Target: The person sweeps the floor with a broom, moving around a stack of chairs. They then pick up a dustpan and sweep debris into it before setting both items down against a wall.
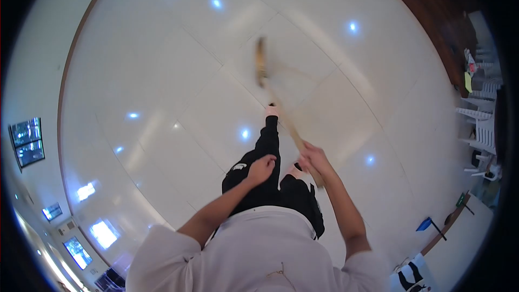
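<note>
My right hand (pixel 313 159) is wrapped round the upper part of a long pale handle, with a short end of it sticking out below the fist. This is the handle of a broom (pixel 292 132), which slants forward and left across the floor. Its yellowish-brown head (pixel 261 62), smeared by motion, is at the floor beyond my front foot (pixel 272 110). My left hand (pixel 261 170) hangs over my black trousers with its fingers curled in, apart from the broom, and no object shows in it.
Glossy pale tiles (pixel 200 92) reflect several lights. A wall with brown skirting (pixel 64 75) runs along the left. White plastic chairs (pixel 483 130) stand by a dark wooden surface (pixel 432 16) at right. A blue dustpan (pixel 425 224) is at lower right.
</note>
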